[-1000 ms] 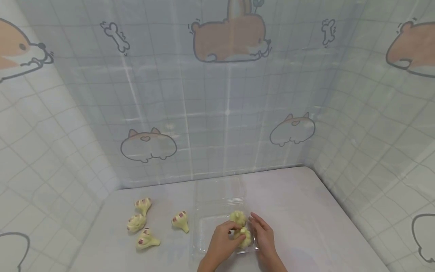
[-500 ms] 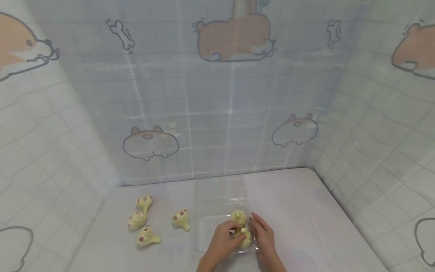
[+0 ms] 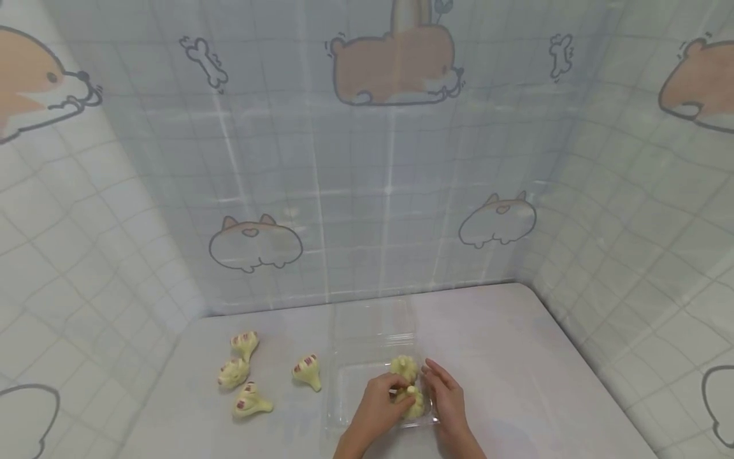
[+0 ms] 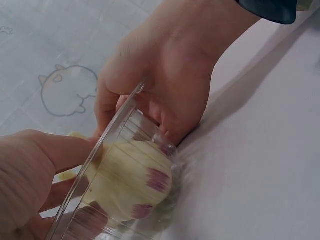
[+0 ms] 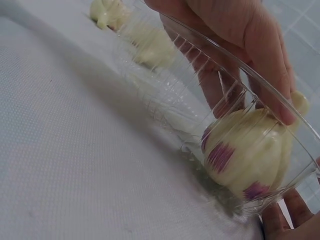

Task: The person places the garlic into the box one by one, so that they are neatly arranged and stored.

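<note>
My left hand (image 3: 375, 408) reaches into a clear plastic clamshell box (image 3: 350, 423) and pinches a cream garlic bulb (image 3: 414, 408) with purple patches. This bulb sits stem up in the near right corner, seen through the box wall in the right wrist view as the garlic bulb (image 5: 245, 150). A second garlic bulb (image 3: 404, 367) stands just behind it, inside the box. My right hand (image 3: 448, 401) rests along the outside of the box's right wall, its fingers fairly straight. Part of that hand is hidden in the right wrist view.
Left of the box, one garlic bulb (image 3: 307, 372) lies alone on the white table (image 3: 504, 357). Farther left are three more: a back bulb (image 3: 245, 344), a middle bulb (image 3: 233, 373) and a front bulb (image 3: 250, 401). The box's lid (image 3: 371, 320) lies folded back toward the patterned curtain (image 3: 355, 255).
The head view shifts slightly. Both hands, the box and the garlic bulbs keep their places.
</note>
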`<action>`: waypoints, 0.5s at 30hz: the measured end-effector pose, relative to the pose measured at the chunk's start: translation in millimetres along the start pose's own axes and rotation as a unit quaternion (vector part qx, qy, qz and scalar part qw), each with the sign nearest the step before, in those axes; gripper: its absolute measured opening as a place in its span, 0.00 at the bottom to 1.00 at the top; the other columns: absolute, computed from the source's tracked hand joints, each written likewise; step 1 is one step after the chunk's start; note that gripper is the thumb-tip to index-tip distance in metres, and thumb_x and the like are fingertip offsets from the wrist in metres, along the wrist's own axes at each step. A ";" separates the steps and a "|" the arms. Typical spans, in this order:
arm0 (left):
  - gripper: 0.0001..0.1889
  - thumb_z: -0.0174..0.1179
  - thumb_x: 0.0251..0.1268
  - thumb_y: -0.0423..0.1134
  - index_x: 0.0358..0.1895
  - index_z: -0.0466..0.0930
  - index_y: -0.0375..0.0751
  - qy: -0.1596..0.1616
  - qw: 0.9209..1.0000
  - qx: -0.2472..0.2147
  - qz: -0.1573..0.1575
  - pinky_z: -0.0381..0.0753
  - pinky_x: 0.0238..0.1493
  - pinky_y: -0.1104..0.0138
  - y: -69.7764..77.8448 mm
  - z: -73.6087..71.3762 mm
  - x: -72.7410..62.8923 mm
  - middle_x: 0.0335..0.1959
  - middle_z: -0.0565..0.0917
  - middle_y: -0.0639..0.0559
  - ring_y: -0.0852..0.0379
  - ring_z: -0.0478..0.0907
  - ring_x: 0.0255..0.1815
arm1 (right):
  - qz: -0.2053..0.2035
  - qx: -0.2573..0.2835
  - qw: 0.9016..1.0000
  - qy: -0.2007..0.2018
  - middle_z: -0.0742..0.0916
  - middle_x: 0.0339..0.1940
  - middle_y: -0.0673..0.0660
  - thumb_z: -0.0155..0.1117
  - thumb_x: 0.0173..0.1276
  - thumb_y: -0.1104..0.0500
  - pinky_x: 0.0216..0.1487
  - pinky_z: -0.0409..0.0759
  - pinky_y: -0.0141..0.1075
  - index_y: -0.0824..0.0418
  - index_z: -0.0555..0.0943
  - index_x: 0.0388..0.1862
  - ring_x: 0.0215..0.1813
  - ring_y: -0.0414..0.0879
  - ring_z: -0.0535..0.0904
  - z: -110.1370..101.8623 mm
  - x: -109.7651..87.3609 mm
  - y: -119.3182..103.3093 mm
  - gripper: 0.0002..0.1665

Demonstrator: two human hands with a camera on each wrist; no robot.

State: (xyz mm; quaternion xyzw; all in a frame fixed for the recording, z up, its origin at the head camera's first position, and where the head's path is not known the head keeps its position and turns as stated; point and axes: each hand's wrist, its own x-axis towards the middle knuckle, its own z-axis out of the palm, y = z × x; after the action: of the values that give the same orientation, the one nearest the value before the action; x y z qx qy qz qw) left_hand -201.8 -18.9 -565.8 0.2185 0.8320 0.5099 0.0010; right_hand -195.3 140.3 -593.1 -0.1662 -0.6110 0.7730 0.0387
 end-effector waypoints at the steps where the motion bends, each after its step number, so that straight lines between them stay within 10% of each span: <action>1: 0.07 0.72 0.54 0.35 0.36 0.85 0.44 -0.003 1.000 -0.002 -0.006 0.81 0.36 0.71 -0.1 -0.3 0.7 0.35 0.84 0.59 0.62 0.81 0.40 | 0.001 -0.005 1.000 0.001 0.78 0.63 0.64 0.57 0.73 0.58 0.62 0.71 0.37 0.67 0.73 0.65 0.66 0.54 0.71 0.4 0.4 -0.6 0.24; 7: 0.07 0.71 0.55 0.36 0.36 0.84 0.47 -0.019 0.999 -0.018 -0.046 0.80 0.37 0.72 -1.7 -0.6 3.1 0.35 0.83 0.64 0.62 0.80 0.42 | -0.004 -0.022 1.000 0.002 0.75 0.66 0.65 0.58 0.73 0.55 0.66 0.66 0.47 0.66 0.73 0.65 0.69 0.59 0.67 1.5 2.4 -1.9 0.26; 15: 0.09 0.72 0.54 0.35 0.37 0.84 0.42 -0.011 0.999 -0.035 -0.023 0.81 0.37 0.71 -3.9 1.1 0.1 0.36 0.83 0.59 0.62 0.81 0.41 | -0.008 -0.018 1.000 0.003 0.77 0.63 0.65 0.58 0.73 0.56 0.66 0.65 0.48 0.68 0.73 0.64 0.69 0.60 0.67 0.3 -0.3 0.6 0.25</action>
State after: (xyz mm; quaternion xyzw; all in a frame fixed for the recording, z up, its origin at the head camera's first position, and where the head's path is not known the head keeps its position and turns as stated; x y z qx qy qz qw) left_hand -203.1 -19.4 -569.6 0.2044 0.8185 0.5361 0.0298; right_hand -195.0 139.7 -593.5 -0.1641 -0.6257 0.7614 0.0437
